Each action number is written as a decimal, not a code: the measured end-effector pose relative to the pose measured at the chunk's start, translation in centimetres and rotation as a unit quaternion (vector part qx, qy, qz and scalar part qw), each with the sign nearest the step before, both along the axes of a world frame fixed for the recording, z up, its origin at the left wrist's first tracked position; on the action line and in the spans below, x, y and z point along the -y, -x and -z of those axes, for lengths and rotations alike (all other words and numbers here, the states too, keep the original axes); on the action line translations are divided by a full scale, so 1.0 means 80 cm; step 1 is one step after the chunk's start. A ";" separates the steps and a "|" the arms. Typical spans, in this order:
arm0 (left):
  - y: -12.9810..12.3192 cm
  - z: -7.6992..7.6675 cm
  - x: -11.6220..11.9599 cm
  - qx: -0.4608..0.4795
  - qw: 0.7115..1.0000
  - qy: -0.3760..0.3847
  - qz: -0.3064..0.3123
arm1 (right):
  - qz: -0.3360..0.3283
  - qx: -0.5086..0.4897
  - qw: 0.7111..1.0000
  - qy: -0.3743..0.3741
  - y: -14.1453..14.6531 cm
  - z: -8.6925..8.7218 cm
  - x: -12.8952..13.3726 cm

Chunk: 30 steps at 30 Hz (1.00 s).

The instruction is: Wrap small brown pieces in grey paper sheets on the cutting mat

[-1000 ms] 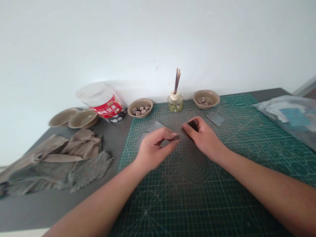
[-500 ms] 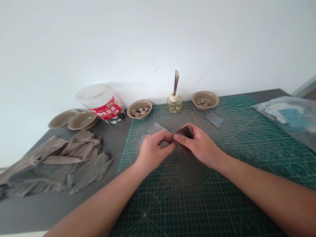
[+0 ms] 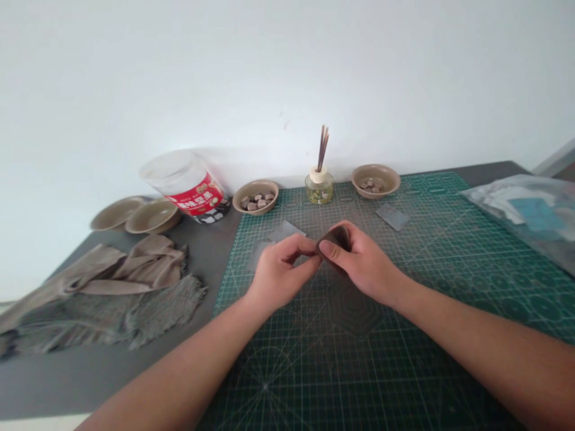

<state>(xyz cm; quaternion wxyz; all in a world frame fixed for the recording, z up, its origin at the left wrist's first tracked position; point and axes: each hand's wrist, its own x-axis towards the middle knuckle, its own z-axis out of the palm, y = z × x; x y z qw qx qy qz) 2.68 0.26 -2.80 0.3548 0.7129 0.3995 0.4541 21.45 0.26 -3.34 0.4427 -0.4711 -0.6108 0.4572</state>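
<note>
Above the cutting mat [image 3: 359,371], both hands meet at a thin dark brown sheet [image 3: 342,237] that is bent into a curve; its material is unclear. My right hand [image 3: 363,260] wraps round the sheet, with the thumb pressed on its near face. Thumb and index finger of my left hand [image 3: 283,269] pinch at the sheet's left edge. Whatever else lies between those fingertips is too small to make out. Flat grey rectangular pieces [image 3: 287,230] lie on the mat just beyond my left hand. Another grey piece [image 3: 392,216] lies beyond my right hand.
Along the wall stand a bowl of stones [image 3: 238,205], a reed diffuser [image 3: 319,188], a second bowl with stones [image 3: 390,182] and a red-labelled plastic tub [image 3: 193,191]. Two more bowls [image 3: 153,222] and crumpled cloth [image 3: 148,266] are at left, a plastic bag [image 3: 534,215] at right.
The dark sheet is curled a little more in my right hand, its rim turned more toward me. Both hands stay in nearly the same place. The whole view has shifted slightly.
</note>
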 end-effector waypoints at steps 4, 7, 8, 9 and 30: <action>-0.001 -0.006 0.004 0.029 0.999 0.015 0.015 | 0.065 0.021 0.997 0.018 -0.007 0.007 -0.010; -0.003 -0.008 0.006 0.041 0.997 0.040 0.041 | 0.048 -0.012 0.999 0.010 -0.007 0.002 -0.008; -0.004 -0.008 0.006 0.051 0.997 0.050 0.043 | 0.041 -0.029 0.999 0.010 -0.006 0.000 -0.006; -0.005 -0.008 0.005 0.061 0.996 0.058 0.042 | 0.034 -0.045 0.998 0.014 -0.004 -0.003 -0.003; 0.001 -0.004 0.008 -0.022 0.997 -0.061 0.032 | -0.007 -0.023 1.000 -0.006 0.006 -0.015 0.021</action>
